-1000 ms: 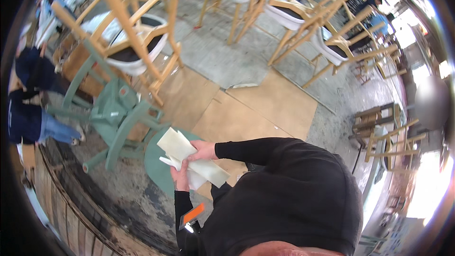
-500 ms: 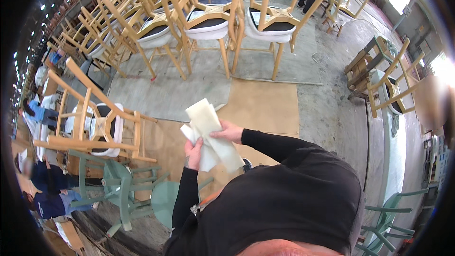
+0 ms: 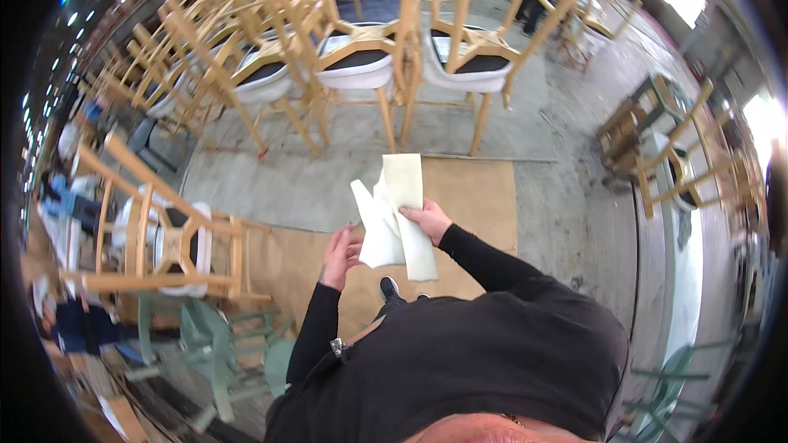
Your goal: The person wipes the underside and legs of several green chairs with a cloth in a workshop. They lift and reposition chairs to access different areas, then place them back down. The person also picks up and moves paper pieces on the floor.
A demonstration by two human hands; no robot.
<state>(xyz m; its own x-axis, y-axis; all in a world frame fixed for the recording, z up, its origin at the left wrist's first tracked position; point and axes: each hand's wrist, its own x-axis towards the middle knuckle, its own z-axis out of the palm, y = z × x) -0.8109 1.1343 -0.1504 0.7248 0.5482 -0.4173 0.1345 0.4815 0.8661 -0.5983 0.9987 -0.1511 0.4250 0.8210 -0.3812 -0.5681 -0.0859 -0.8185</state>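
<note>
White, soft-looking foam sheets [image 3: 403, 181], loosely bundled and fanned out, hang in front of my body. My right hand [image 3: 431, 220] grips them at their right edge, thumb on top. My left hand [image 3: 338, 256] is at the lower left of the bundle, its fingers apart and holding nothing. Its fingertips come right up to the sheet's left edge; whether they touch is hard to tell.
Upturned wooden chairs [image 3: 357, 74] with pale seats stand in rows ahead. Another wooden chair [image 3: 176, 250] is at left, above a green chair [image 3: 209, 344]. Brown board [image 3: 472, 197] covers the floor before me. A wooden chair [image 3: 685, 168] rests on the right-hand bench.
The foam sheets have moved right and turned more upright, carried by my right hand. My left hand has let go of them. The view has shifted, bringing my shoe into sight.
</note>
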